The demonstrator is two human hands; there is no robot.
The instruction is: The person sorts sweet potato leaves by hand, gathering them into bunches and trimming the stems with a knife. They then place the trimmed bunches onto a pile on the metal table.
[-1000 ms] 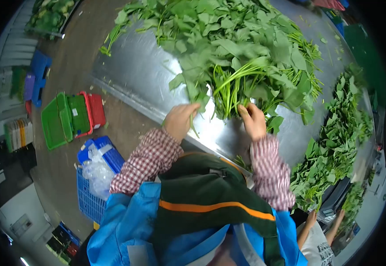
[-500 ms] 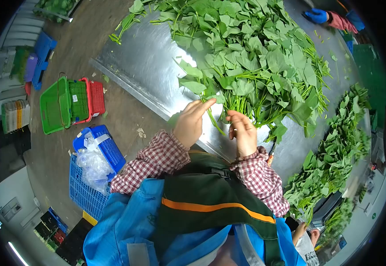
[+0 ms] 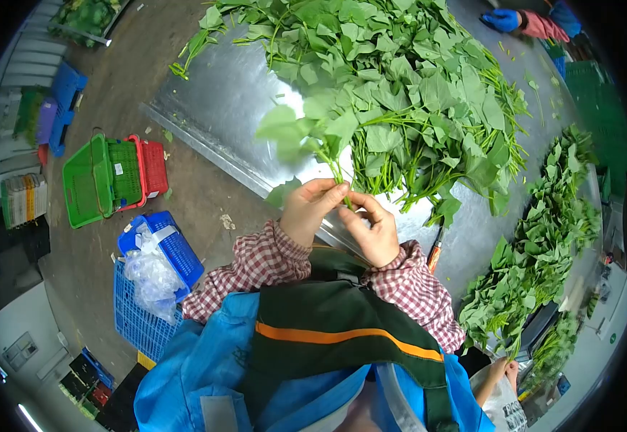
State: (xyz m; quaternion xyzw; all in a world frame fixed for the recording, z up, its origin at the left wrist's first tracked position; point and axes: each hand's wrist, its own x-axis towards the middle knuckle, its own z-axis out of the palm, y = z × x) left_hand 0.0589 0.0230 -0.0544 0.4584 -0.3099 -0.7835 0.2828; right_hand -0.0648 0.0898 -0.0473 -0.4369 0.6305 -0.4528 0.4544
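My left hand (image 3: pixel 307 210) pinches a small bunch of leafy green stems (image 3: pixel 333 164) between thumb and fingers, near the metal table's front edge. The bunch stands up from the grip, its leaves blurred. Close against it, my right hand (image 3: pixel 375 232) is closed with its fingertips on the lower stem ends. Beyond both hands lies a large heap of leafy greens (image 3: pixel 400 86), leaves mostly to the left and cut stems to the right. A knife with an orange-brown handle (image 3: pixel 435 256) rests on the table right of my right hand.
A long row of greens (image 3: pixel 536 237) lies along the right. Green (image 3: pixel 87 180) and red baskets (image 3: pixel 154 169) stand on the floor at left, near a blue crate (image 3: pixel 141 309) with clear plastic bags (image 3: pixel 148 277). A co-worker's blue glove (image 3: pixel 502 20) shows top right; another person's hands (image 3: pixel 502 371) lower right.
My hands have come together on the bunch of stems, which has lifted upright away from the heap. My right hand moved left and slightly down. The co-worker's glove shifted slightly left.
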